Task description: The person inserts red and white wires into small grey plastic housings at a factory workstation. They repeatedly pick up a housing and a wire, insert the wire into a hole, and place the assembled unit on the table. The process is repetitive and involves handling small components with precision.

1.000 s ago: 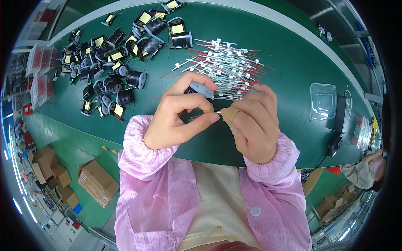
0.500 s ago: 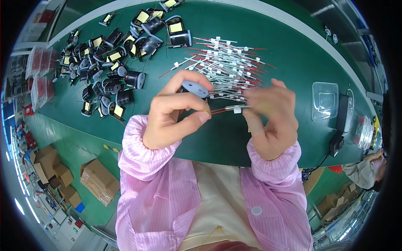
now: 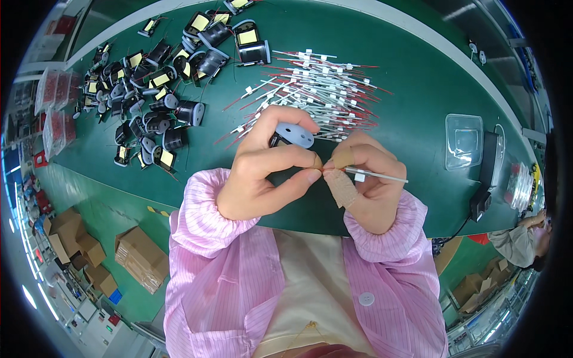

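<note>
My left hand (image 3: 259, 182) is closed on a black wire coil (image 3: 296, 135) whose grey-blue end flange faces up. Its thumb and forefinger pinch together at the coil's thin wire ends. Meeting those fingertips, my right hand (image 3: 375, 185) pinches a wire lead with a pale sleeve (image 3: 388, 177) and a small white tag. Tan tape wraps its thumb and a finger. The joint between lead and coil wires is hidden by the fingertips. Just beyond both hands lies a heap of similar red-and-white leads (image 3: 325, 89).
Many black coils with yellow patches (image 3: 161, 79) lie at the far left of the green table (image 3: 412, 89). To the right are a clear plastic tray (image 3: 464, 161) and a black bar-shaped device (image 3: 489, 160). Clear boxes (image 3: 57, 92) stand at the left edge; cartons (image 3: 141, 256) sit on the floor.
My right hand has come left and down to my left fingertips and now pinches the lead. My left hand, with the coil, has shifted slightly right.
</note>
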Motion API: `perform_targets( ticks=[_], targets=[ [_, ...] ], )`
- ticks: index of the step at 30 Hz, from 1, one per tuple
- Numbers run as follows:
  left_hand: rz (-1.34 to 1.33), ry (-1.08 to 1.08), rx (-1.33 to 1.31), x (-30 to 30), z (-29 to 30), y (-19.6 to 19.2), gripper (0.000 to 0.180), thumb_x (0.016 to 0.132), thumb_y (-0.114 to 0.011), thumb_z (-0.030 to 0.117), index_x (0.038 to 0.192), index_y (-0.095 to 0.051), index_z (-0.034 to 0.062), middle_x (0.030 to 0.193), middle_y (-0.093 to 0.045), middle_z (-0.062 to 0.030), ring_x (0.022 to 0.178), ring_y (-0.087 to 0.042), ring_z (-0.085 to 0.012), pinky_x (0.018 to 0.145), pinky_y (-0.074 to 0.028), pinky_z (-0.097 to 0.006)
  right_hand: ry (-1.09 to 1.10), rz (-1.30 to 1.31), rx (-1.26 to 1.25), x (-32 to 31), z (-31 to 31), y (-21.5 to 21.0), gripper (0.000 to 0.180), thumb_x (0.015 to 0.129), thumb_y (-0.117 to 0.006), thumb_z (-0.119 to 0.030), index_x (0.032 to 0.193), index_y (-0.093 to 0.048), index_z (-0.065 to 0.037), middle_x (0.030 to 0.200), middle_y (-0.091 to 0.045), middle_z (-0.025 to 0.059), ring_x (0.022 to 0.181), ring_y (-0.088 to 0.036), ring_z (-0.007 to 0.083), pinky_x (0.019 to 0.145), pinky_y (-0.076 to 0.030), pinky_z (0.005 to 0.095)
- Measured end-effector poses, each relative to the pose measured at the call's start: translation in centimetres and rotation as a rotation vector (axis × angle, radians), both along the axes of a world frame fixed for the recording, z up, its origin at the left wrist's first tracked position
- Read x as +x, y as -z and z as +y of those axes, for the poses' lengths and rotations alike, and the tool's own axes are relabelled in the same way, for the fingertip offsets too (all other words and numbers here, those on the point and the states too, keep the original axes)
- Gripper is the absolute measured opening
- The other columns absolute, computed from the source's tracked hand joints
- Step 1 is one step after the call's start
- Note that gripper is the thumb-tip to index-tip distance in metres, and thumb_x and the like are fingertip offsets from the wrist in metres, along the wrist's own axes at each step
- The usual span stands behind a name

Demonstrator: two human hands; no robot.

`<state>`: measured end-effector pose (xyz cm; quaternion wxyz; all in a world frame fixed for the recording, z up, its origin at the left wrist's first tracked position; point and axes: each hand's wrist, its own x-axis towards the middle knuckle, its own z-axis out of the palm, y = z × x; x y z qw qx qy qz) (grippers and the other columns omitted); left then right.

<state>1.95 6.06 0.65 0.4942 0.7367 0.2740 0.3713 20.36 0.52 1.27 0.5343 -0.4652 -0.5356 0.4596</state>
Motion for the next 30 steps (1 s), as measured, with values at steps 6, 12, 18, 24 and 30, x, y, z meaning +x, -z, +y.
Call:
perform_targets(
  ticks=[6,12,18,24,30],
  targets=[
    [-0.095,-0.044,-0.492,0.0,0.3,-0.1,0.041,0.091,-0.054,0.005,0.131,-0.047,-0.0008,0.116,-0.058,-0.0217,0.085,-0.06,-0.0193,0.07,-0.047,-0.027,0.223,0.391,-0.248,0.5,-0.4,0.6,0.004,0.086,-0.065,0.003,0.09,-0.064,0.004,0.088,-0.064,0.0093,0.071,-0.058,0.0112,0.059,-0.044,0.0223],
    [-0.295,-0.084,-0.477,1.1,-0.8,1.3,0.053,0.083,-0.063,-0.01,0.132,-0.045,-0.0031,0.116,-0.064,-0.0171,0.097,-0.066,-0.02,0.08,-0.053,-0.03,0.211,0.441,-0.277,0.5,-0.2,0.4,0.005,0.087,-0.063,0.004,0.092,-0.063,0.004,0.096,-0.066,0.0119,0.084,-0.061,0.0125,0.07,-0.046,0.0225],
    [-0.202,-0.011,-0.03,1.8,-0.9,2.0,0.038,0.071,-0.076,-0.007,0.105,-0.058,-0.0041,0.111,-0.064,-0.0234,0.1,-0.066,-0.0283,0.085,-0.053,-0.036,0.144,0.138,-0.02,0.6,-0.8,0.0,0.01,0.08,-0.063,0.011,0.085,-0.061,0.003,0.095,-0.067,0.0145,0.084,-0.063,0.0155,0.072,-0.051,0.0258],
    [-0.235,0.021,0.061,1.5,-0.5,2.0,0.038,0.068,-0.077,-0.007,0.102,-0.06,-0.0041,0.11,-0.063,-0.0224,0.097,-0.065,-0.0311,0.081,-0.053,-0.038,0.124,-0.133,0.144,0.9,-1.0,-1.1,0.016,0.071,-0.067,0.012,0.082,-0.06,0.002,0.092,-0.066,0.0145,0.087,-0.07,0.024,0.08,-0.056,0.0322],
    [-0.208,0.106,0.181,1.1,0.1,2.2,0.041,0.069,-0.075,-0.005,0.106,-0.056,-0.0048,0.113,-0.059,-0.026,0.099,-0.062,-0.034,0.085,-0.051,-0.044,0.139,-0.196,0.192,0.8,-1.0,-1.2,0.019,0.068,-0.069,0.012,0.081,-0.061,0.001,0.089,-0.066,0.0127,0.085,-0.07,0.024,0.082,-0.057,0.0356]
  ],
)
